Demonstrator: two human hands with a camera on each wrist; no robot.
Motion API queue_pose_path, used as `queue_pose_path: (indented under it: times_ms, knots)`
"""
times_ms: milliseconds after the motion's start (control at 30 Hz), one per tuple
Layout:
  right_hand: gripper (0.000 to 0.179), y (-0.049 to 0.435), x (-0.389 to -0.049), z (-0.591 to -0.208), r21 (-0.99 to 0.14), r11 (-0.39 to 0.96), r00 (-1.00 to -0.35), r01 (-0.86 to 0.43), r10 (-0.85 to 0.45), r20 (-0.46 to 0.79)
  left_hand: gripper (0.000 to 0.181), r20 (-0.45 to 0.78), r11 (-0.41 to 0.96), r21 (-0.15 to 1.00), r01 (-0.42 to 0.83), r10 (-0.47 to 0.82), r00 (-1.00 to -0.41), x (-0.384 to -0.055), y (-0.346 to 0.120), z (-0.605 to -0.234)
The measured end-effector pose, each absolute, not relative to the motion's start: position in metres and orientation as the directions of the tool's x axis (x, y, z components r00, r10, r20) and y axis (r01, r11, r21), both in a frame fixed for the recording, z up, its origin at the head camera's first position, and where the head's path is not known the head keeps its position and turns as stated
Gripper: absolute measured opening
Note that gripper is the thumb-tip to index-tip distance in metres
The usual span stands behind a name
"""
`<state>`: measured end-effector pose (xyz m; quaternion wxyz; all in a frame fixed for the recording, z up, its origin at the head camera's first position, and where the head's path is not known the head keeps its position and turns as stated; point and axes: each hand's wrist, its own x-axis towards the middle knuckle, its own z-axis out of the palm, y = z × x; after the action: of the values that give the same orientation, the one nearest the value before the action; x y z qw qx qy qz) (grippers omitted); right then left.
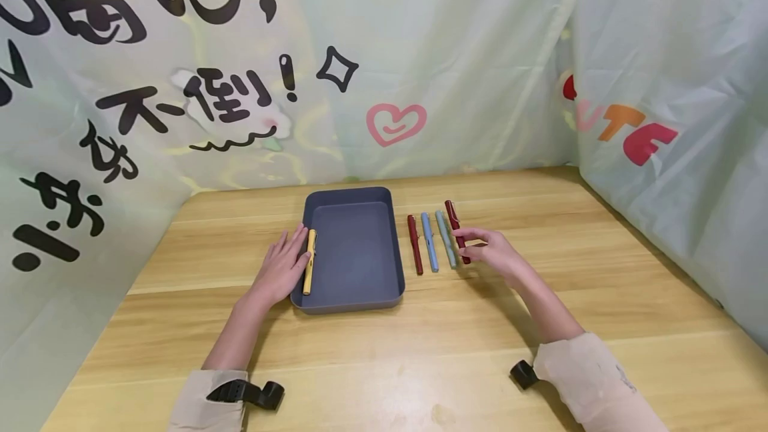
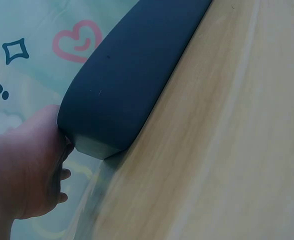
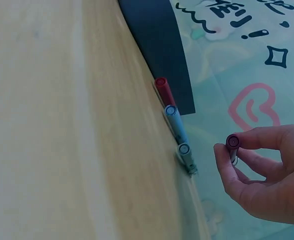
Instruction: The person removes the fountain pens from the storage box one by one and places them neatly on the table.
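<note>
A dark red pen [image 1: 451, 214] is pinched between the thumb and fingers of my right hand [image 1: 493, 252], held upright-slanted at the right end of the pen row. In the right wrist view the held pen [image 3: 232, 141] shows end-on, apart from the others. Beside it on the table lie a grey-green pen [image 1: 445, 239], a blue pen [image 1: 429, 242] and another red pen [image 1: 415, 245]. My left hand [image 1: 279, 269] rests against the left wall of a dark grey tray [image 1: 396, 265], fingers extended. A yellow pen [image 1: 309, 265] lies inside the tray along that wall.
The wooden table [image 1: 372, 365] carries the tray and pens. A printed curtain [image 1: 480, 85] hangs behind the table and along both sides. Black wrist cameras sit on both sleeves [image 1: 588, 372].
</note>
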<state>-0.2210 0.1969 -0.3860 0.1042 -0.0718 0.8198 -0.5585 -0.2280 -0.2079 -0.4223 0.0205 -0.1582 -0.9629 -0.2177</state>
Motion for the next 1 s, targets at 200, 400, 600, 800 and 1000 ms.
queue_pose_path:
  times_ms: [200, 400, 600, 800, 1000]
  knots:
    - [0.042, 0.198, -0.225, -0.392, -0.919, 0.395, -0.97, 0.003, -0.22, -0.098, 0.055, 0.106, 0.856, 0.415, 0.31, 0.293, -0.95, -0.227, -0.21, -0.423]
    - [0.042, 0.201, -0.229, -0.399, -0.928, 0.37, -0.971, 0.05, -0.201, -0.133, 0.055, 0.112, 0.856, 0.413, 0.309, 0.29, -0.951, -0.227, -0.209, -0.422]
    - [0.042, 0.203, -0.23, -0.403, -0.927, 0.371, -0.969, 0.062, -0.2, -0.145, 0.055, 0.12, 0.854, 0.414, 0.315, 0.292, -0.949, -0.227, -0.207, -0.422]
    - [0.043, 0.203, -0.231, -0.407, -0.925, 0.377, -0.977, 0.051, -0.173, -0.124, 0.055, 0.121, 0.857, 0.406, 0.317, 0.293, -0.948, -0.229, -0.207, -0.423]
    - [0.042, 0.201, -0.232, -0.412, -0.918, 0.394, -0.986, 0.053, -0.124, -0.111, 0.055, 0.118, 0.859, 0.404, 0.314, 0.291, -0.949, -0.228, -0.208, -0.422]
